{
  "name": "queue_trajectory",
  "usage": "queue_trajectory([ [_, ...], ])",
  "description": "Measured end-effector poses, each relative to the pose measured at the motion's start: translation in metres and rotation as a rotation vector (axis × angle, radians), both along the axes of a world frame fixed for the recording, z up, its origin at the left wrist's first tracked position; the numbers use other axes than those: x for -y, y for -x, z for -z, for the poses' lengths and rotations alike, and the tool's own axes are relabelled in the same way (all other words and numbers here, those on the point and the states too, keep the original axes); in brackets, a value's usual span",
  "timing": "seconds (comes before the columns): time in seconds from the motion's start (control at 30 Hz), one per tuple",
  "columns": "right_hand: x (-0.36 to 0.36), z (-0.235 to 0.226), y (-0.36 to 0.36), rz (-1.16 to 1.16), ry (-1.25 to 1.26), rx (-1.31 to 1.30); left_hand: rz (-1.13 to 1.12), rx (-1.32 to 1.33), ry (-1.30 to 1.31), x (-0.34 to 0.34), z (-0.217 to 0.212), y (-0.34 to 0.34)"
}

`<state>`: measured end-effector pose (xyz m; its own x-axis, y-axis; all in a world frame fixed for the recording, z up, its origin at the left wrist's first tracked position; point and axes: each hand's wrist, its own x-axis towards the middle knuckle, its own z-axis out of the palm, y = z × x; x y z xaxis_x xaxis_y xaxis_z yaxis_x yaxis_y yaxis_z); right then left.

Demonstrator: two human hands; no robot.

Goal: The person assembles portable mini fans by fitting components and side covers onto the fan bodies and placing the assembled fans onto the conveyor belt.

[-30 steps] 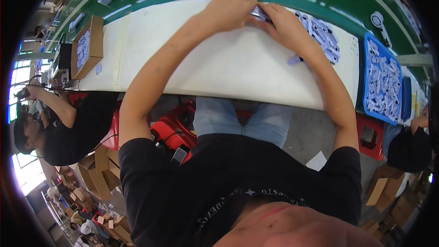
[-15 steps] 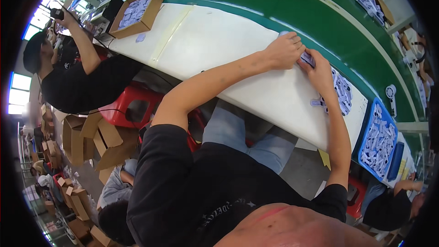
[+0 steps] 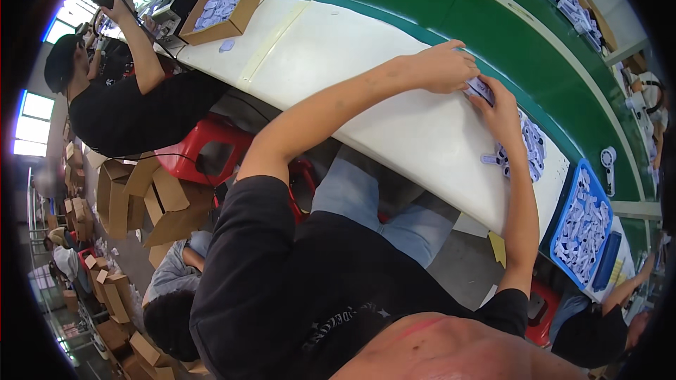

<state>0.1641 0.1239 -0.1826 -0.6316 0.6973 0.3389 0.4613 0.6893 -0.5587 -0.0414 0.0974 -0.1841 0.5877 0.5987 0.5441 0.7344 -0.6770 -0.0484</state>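
Over the white worktop [image 3: 394,119], near its far edge, my two hands meet at a pale lilac plastic handle piece [image 3: 481,90]. My right hand [image 3: 498,111] is closed round its near side, thumb and fingers bent. From the left, my left hand [image 3: 448,69] covers the other end with curled fingers, one knuckle raised; what lies under that palm is hidden. Beside my right wrist lies a heap of similar pale handle pieces [image 3: 534,146] with dark round spots, partly behind my forearm.
A blue tray [image 3: 555,239] of pale pieces stands at the right end. At the far left is a cardboard box [image 3: 248,8] of pale parts. Handheld fans, one a white fan [image 3: 608,162], lie on the green conveyor [image 3: 451,10]. A co-worker [image 3: 105,112] sits at left.
My left hand has turned and shifted slightly right, raising a knuckle; the rounded pale end seen beyond it is now covered. My right hand stays at the handle piece. The view has shifted slightly.
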Motion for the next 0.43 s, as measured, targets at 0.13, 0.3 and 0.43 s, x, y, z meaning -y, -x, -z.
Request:
queue_trajectory([
  [0.13,-0.033,0.003,-0.027,0.193,-0.1,-0.041,-0.16,0.57,0.235,0.053,-0.051,-0.024],
  [0.3,-0.095,0.0,-0.08,0.548,-0.263,0.078,0.304,1.123,0.361,0.142,-0.083,-0.023],
  [0.43,-0.138,0.032,-0.14,0.689,-0.245,0.123,0.849,1.183,0.353,0.222,-0.205,-0.078],
])
